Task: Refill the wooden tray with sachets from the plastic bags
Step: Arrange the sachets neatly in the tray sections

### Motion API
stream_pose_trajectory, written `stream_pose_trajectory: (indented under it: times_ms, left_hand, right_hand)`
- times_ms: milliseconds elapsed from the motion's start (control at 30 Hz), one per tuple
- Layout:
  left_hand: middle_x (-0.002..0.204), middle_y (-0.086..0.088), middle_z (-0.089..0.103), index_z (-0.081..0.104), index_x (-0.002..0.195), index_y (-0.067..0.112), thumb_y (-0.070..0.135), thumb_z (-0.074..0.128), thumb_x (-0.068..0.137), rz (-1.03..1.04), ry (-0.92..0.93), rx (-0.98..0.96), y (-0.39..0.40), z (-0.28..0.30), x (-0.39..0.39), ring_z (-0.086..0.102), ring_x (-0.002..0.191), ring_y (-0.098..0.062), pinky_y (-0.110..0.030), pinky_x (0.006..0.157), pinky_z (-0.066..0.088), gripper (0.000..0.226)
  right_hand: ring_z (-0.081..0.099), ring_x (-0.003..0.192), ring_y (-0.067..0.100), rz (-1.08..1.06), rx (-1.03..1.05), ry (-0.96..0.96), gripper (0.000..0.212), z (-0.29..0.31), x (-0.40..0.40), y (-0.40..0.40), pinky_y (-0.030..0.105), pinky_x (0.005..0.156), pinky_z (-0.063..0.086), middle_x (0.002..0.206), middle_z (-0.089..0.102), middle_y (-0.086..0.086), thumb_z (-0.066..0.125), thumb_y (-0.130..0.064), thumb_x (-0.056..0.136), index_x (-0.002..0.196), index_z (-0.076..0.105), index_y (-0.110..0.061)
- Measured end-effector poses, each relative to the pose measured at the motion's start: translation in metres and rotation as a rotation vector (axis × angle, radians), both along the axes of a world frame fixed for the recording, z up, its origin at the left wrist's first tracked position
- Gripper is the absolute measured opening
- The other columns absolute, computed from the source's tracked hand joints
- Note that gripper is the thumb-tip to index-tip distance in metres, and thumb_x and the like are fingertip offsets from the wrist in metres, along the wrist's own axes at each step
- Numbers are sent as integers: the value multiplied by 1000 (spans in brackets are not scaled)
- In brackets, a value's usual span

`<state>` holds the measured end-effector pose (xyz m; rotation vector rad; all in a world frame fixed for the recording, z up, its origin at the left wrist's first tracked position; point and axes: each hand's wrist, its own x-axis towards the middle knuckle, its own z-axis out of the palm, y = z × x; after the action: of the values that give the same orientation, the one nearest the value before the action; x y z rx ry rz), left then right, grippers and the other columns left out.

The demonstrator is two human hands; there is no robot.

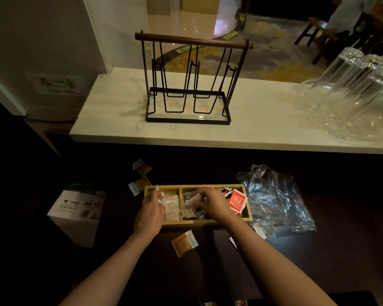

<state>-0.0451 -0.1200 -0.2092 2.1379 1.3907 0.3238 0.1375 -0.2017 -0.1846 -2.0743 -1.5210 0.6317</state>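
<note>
A wooden tray with compartments sits on the dark lower counter. Its left section holds white sachets, the middle one pale and silvery sachets, the right one red sachets. My left hand rests over the left section, its fingers pinched on a white sachet. My right hand hovers over the middle section, its fingers closed on a pale sachet. A crumpled clear plastic bag lies right of the tray. Brown sachets lie loose: one in front of the tray, two at its far left.
A white box of A4 paper stands left of the tray. On the raised pale counter behind stand a black wire rack with a wooden bar and upturned glasses on a glass tray. More sachets lie by the bag.
</note>
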Motion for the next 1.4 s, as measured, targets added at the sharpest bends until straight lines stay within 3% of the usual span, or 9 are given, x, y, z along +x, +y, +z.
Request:
stream_pose_trajectory:
  times_ms: [133, 233, 533, 633, 767, 933, 1133, 1267, 1400]
  left_hand:
    - [132, -15, 48, 46, 124, 8, 4, 44, 92, -21, -63, 17, -2, -2, 0, 50, 118, -28, -34, 85, 51, 32]
    - [150, -11, 31, 42, 132, 7, 1, 43, 92, -27, -125, 11, 1, -6, -4, 28, 140, -25, -31, 106, 36, 41]
    - [156, -11, 18, 22, 145, 10, -1, 47, 91, -60, -261, -214, 8, -7, -21, 19, 145, -25, -39, 116, 27, 61]
    - [158, -8, 15, 28, 143, 12, 0, 48, 90, -104, -225, -145, 8, -10, -24, 15, 146, -23, -40, 117, 26, 58]
    - [159, -4, 16, 41, 138, 17, 16, 60, 84, -300, 14, 223, 9, -9, -24, 10, 146, -18, -38, 119, 15, 57]
    - [156, 9, 26, 37, 142, 27, 20, 52, 83, -442, 146, 280, 9, 7, -12, 4, 146, -8, -38, 119, -7, 62]
    - [137, 12, 56, 47, 132, 37, 33, 47, 77, -706, 292, 321, -9, 0, -5, 39, 137, -15, -47, 113, 5, 56]
    - [129, 11, 62, 61, 120, 36, 38, 40, 77, -800, 372, 371, -16, -4, 0, 47, 132, -18, -51, 109, 15, 48]
    - [114, 12, 68, 70, 96, 33, 29, 57, 77, -678, 229, 449, -13, 0, 1, 56, 121, -13, -48, 110, 16, 24]
  right_hand:
    - [60, 93, 14, -10, 94, 189, 7, 7, -9, 14, 26, 80, 51, 100, 66, 3, 68, -8, 82, 84, 72, -14]
    - [57, 96, 9, 18, 155, 157, 9, 5, -21, 23, 18, 85, 45, 100, 62, 0, 70, -4, 78, 77, 73, -13]
    - [57, 100, 14, -51, 160, 91, 15, -18, -45, 34, 1, 82, 32, 104, 63, 8, 63, 5, 80, 71, 68, -5]
    - [53, 93, 6, -64, 182, 87, 17, -18, -48, 36, 3, 82, 33, 98, 64, 7, 62, 6, 80, 70, 67, -7]
    - [56, 82, 6, -66, 247, 95, 23, -17, -45, 37, 15, 78, 43, 85, 62, -1, 60, 7, 79, 65, 65, -11]
    - [58, 82, 6, -76, 279, 36, 23, -7, -13, 21, 8, 76, 43, 85, 60, -5, 64, 7, 77, 67, 64, -14]
    - [60, 95, 10, 12, 70, -27, 29, 3, 19, -4, 21, 84, 50, 94, 66, -1, 59, 9, 80, 67, 62, -18]
    - [61, 95, 7, -34, 68, -23, 39, 4, 24, -5, 7, 75, 43, 98, 69, -3, 58, 8, 79, 63, 56, -28]
    - [61, 97, 10, -61, 162, 63, 25, 9, 19, -1, 20, 82, 50, 100, 69, 2, 59, 7, 80, 69, 63, -15]
